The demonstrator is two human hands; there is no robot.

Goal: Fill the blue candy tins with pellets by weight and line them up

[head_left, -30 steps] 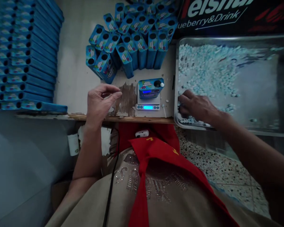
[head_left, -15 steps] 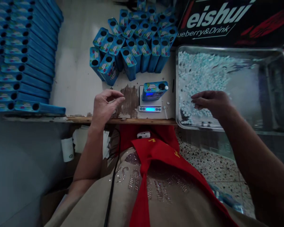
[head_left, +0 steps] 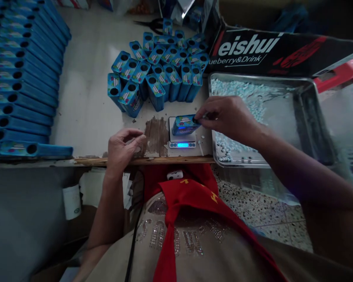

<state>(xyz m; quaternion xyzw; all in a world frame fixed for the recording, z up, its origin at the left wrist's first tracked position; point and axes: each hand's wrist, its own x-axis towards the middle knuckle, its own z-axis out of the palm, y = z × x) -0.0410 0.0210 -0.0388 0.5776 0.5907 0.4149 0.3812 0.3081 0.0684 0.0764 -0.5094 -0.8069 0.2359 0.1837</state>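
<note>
On the small digital scale (head_left: 182, 144) with a lit blue display stands a blue candy box (head_left: 184, 124), its round hole at the right end of the top. My right hand (head_left: 228, 117) is at that hole, thumb and fingers pinched together at its edge. A pale bit shows between the fingers, too small to name. Resting by the table's front edge, left of the scale, my left hand (head_left: 122, 147) has thumb and forefinger closed; whatever they hold, if anything, is hidden. Pale blue and white candies (head_left: 238, 88) lie in the metal tray (head_left: 263, 78) beneath my right forearm.
Several open blue boxes (head_left: 155, 88) stand grouped behind the scale. Tall stacks of like boxes (head_left: 26, 102) line the left side. A black printed carton (head_left: 267, 51) sits behind the tray. Loose white pieces (head_left: 201, 148) lie beside the scale, and black-handled scissors (head_left: 154, 25) lie farther back.
My right hand has moved left from over the tray to the box's hole, covering the white candy seen there before. My left hand stays pinched near the table edge. The view has shifted.
</note>
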